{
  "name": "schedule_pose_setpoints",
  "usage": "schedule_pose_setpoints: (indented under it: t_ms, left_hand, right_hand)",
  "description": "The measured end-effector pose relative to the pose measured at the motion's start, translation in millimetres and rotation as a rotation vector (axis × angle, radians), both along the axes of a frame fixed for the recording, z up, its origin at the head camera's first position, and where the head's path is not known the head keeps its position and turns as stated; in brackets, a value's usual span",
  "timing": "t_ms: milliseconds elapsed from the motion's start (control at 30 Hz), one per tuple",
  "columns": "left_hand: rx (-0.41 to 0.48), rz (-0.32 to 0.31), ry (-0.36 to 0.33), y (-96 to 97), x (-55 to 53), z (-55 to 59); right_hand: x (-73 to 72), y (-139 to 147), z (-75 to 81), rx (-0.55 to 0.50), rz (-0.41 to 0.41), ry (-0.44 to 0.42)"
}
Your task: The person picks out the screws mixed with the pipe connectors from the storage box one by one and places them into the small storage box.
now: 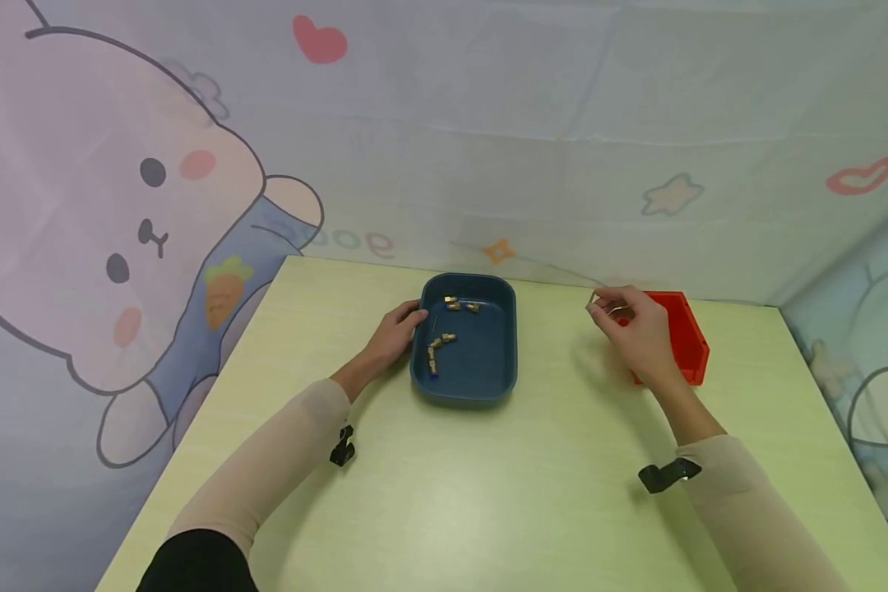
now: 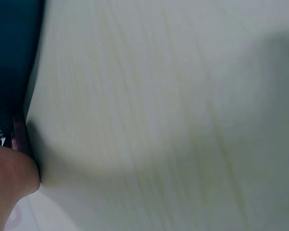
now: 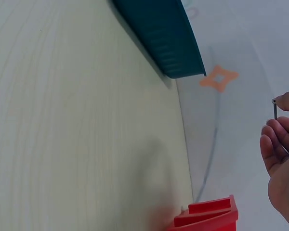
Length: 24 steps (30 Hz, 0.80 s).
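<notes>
A dark blue tray (image 1: 469, 393) holds several small brass-coloured metal pieces (image 1: 451, 306) in two loose groups, one piece with a blue end. My left hand (image 1: 394, 335) grips the tray's left rim, thumb over the edge; in the left wrist view only part of this hand (image 2: 12, 175) shows beside the tray wall (image 2: 12, 53). Raised beside the red bin (image 1: 684, 337), my right hand (image 1: 640, 329) pinches a thin metal pin with a round end (image 3: 275, 109) between thumb and fingers. In the head view this hand hides part of the bin.
The pale wood-grain table (image 1: 503, 485) carries both containers near its back edge. A printed cloth (image 1: 444, 123) hangs right behind that edge. Dark cameras sit on the left wrist (image 1: 343, 446) and the right wrist (image 1: 669, 475).
</notes>
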<state>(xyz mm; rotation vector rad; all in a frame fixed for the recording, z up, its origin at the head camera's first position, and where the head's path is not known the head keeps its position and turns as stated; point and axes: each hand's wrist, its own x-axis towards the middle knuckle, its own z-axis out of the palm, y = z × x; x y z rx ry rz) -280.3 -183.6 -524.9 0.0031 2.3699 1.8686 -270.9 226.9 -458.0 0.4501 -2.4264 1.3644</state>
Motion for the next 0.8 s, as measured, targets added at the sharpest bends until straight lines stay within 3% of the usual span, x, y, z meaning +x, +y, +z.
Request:
schedule_pose_setpoints:
  t_ms: [800]
  left_hand:
    - [-0.023,-0.001,0.023,-0.7,-0.5,-2.3]
  right_hand:
    - [-20.2,37,-2.1,-0.032,-0.075,0.013]
